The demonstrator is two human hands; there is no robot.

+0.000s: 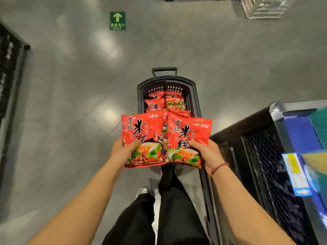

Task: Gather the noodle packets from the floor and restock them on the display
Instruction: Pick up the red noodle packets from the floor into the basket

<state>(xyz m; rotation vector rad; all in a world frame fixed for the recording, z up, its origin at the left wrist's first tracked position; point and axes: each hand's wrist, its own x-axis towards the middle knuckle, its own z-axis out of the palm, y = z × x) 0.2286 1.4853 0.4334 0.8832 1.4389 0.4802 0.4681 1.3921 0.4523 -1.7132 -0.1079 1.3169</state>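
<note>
My left hand (122,149) grips a red noodle packet (144,126) by its lower left edge, thumb on the front. In my right hand (208,152) is a second red noodle packet (191,128), held by its lower right edge. Both packets are held side by side above a dark plastic basket (193,96) on the floor. Several more red noodle packets (155,103) lie inside the basket. The display (261,156), a dark stand with mesh sides, is at the right, next to my right forearm.
Grey tiled floor with a green exit arrow sticker (117,20) ahead. A dark shelf unit (10,71) lines the left edge. A white wire basket (261,7) sits at the top right. My legs and a shoe (144,190) are below the packets.
</note>
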